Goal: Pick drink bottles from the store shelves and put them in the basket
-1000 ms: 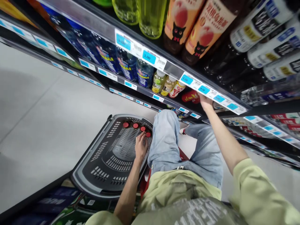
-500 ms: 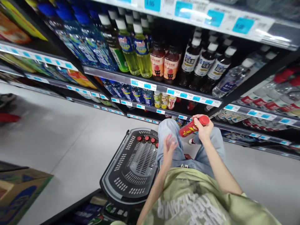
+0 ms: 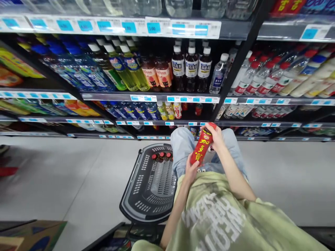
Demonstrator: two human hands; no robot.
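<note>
A red drink bottle (image 3: 201, 148) with yellow lettering is tilted above my lap, its red cap toward the shelves. Round its upper end, near the cap, my right hand (image 3: 216, 136) is closed. My left hand (image 3: 192, 169) grips the lower end from below, its fingers partly hidden by the bottle. Beside my left knee sits a black and grey shopping basket (image 3: 128, 195). Several red-capped bottles (image 3: 162, 156) stand at the basket's far end.
In front run shelves with price tags (image 3: 149, 98), stocked with drinks such as dark tea bottles (image 3: 192, 68) and red-labelled water bottles (image 3: 264, 82). A cardboard box (image 3: 44, 233) lies at the lower left. Grey floor (image 3: 86, 167) stretches left of the basket.
My left hand has come from apart to the bottle's lower end. The bottle has turned more upright, with its lettering facing me. My view has shifted right along the shelves.
</note>
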